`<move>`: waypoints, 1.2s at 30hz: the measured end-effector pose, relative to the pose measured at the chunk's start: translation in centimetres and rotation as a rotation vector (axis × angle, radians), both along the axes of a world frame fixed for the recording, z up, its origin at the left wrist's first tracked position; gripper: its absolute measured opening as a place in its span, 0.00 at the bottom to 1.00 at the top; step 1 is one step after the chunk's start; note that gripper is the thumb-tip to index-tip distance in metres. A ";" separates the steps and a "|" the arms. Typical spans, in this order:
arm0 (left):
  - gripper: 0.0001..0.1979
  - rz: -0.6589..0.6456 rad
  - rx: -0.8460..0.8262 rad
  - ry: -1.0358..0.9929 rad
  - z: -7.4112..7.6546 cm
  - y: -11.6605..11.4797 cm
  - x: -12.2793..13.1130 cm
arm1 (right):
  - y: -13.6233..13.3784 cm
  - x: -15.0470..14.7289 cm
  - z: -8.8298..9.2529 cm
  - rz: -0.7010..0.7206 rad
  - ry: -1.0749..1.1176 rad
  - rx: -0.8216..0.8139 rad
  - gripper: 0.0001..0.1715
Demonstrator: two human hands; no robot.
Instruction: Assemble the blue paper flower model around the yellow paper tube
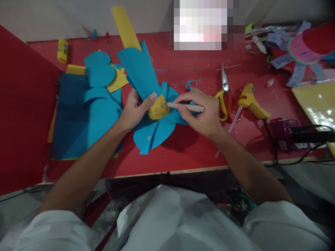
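Observation:
My left hand [136, 108] grips a blue paper flower [162, 134] near its middle, thumb pressed beside the crumpled yellow centre [157, 108]. Silvery star marks show on its lower petals. A rolled blue paper piece [140, 71] with a yellow strip [127, 28] sticking out of it rises from the flower's upper left. Between the fingers of my right hand [200, 109] is a pale marker [185, 106], its tip end at the right edge of the yellow centre. Whether the tip touches the paper I cannot tell.
Blue sheets [75, 115] and cut blue shapes [101, 69] lie at left, near a yellow glue stick [62, 51]. Scissors [224, 90] and a yellow glue gun [252, 101] with a cord lie right of my right hand. A pink paper craft [300, 48] sits at far right.

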State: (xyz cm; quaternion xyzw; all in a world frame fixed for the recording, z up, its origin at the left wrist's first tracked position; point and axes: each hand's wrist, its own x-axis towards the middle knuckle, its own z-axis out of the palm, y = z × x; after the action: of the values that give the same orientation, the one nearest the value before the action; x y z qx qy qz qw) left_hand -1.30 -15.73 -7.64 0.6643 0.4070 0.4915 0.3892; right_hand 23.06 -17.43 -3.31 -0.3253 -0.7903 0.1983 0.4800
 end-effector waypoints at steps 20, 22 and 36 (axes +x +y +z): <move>0.28 -0.201 0.028 0.012 1.4 0.1 -0.3 | -0.7 0.4 0.8 -0.293 0.203 0.095 0.12; 0.31 -0.134 0.056 0.014 0.8 0.7 -0.7 | -0.4 0.4 0.7 -0.203 0.200 0.071 0.13; 0.27 -0.049 0.083 -0.116 -0.7 1.7 -1.1 | -0.2 0.5 0.4 0.034 0.084 -0.025 0.08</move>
State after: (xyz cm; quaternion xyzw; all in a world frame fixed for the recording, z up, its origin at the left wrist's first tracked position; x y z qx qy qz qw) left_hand -2.37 -14.02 -8.37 0.6601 0.3467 0.5358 0.3962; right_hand 23.60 -17.59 -2.90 -0.3094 -0.7721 0.2298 0.5052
